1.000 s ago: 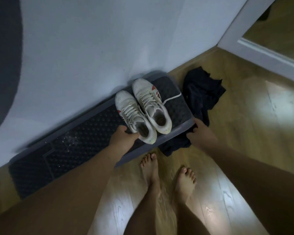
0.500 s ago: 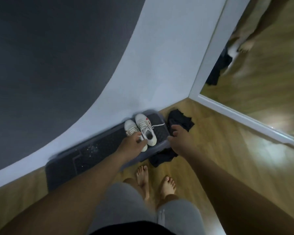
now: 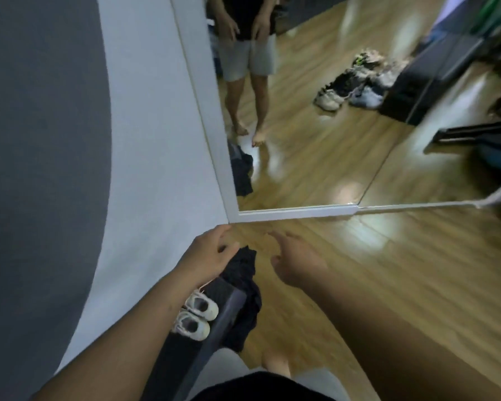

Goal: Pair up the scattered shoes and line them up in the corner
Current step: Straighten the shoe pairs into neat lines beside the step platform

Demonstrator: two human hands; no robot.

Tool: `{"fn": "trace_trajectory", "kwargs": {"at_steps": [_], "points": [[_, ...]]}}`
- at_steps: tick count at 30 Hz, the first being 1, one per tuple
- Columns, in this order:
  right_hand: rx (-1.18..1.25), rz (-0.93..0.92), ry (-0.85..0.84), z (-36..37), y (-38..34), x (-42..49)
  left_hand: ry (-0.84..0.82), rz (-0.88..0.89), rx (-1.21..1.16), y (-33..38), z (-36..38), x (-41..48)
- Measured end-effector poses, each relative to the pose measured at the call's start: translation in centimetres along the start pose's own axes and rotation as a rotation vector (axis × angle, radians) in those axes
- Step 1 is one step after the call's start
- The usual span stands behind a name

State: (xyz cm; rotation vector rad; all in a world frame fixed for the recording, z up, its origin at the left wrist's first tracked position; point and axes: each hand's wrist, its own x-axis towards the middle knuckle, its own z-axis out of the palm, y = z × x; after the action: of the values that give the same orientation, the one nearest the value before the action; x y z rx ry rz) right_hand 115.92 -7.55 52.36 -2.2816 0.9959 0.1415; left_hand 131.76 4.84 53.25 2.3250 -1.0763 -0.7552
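Observation:
A pair of white sneakers (image 3: 198,316) stands side by side on a dark mat (image 3: 223,293) against the white wall, partly hidden behind my left forearm. My left hand (image 3: 207,256) hovers above and beyond them, fingers relaxed, holding nothing. My right hand (image 3: 297,263) is raised over the wooden floor with loose fingers, also empty. A heap of several scattered shoes (image 3: 356,82) shows in the mirror's reflection at the upper right.
A dark crumpled cloth (image 3: 245,287) lies on the floor at the mat's end near the corner. A large white-framed mirror (image 3: 295,211) stands on the floor ahead and reflects a person's legs. Wooden floor (image 3: 402,270) spreads out to the right.
My left hand has let go of the white sneakers and both hands have lifted away. The view has swung up and to the right, toward the mirror.

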Motion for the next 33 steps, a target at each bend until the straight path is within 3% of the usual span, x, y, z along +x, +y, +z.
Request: {"fn": "trace_trajectory", "kwargs": {"at_steps": [3, 6, 13, 20, 33], "points": [[-0.197, 0.009, 0.131, -0.7, 1.6, -4.2, -0.086, 0.17, 0.076, 2.7, 1.5, -0.1], [-0.237, 0.127, 0.22, -0.3, 2.6, -9.2, -0.165, 0.34, 0.18, 5.1, 3.8, -1.5], [-0.178, 0.454, 0.31, 3.3, 6.2, -22.2, -0.467, 0.569, 0.203, 10.5, 12.4, -9.2], [-0.079, 0.775, 0.475, 5.9, 11.6, -36.1, -0.64, 0.842, 0.28, 16.2, 20.7, -19.3], [0.117, 1.039, 0.602, 11.3, 25.7, -62.2, -0.773, 1.012, 0.429, 25.6, 39.6, -41.5]]}}
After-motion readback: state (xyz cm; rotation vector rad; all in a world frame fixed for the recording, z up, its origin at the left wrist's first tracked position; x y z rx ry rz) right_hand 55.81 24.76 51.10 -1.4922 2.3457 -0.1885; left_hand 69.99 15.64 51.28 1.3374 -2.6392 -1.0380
